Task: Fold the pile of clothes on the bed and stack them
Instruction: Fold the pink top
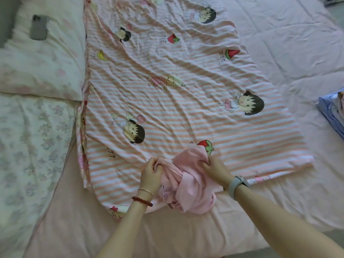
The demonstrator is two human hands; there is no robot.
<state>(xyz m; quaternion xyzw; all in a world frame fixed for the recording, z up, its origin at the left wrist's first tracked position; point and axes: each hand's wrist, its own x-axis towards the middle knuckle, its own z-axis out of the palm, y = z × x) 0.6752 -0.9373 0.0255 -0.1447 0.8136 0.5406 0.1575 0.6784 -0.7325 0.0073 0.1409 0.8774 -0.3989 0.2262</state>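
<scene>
**Both hands gripping bunched pink garment at bed's near edge**

Pink garment (pixel 188 180) is sitting crumpled on the striped sheet (pixel 186 108), near edge, probably being opened out for folding. Left hand (pixel 151 175) is curling tight into a bunch of its fabric on the left side. Right hand (pixel 216 169) is pinching the top right part, fingers bent round the cloth. Folded stack (pixel 333 112) is lying well apart at far right, likely the drop spot. Phone (pixel 39 27) is resting on the pillow (pixel 46 67).
</scene>
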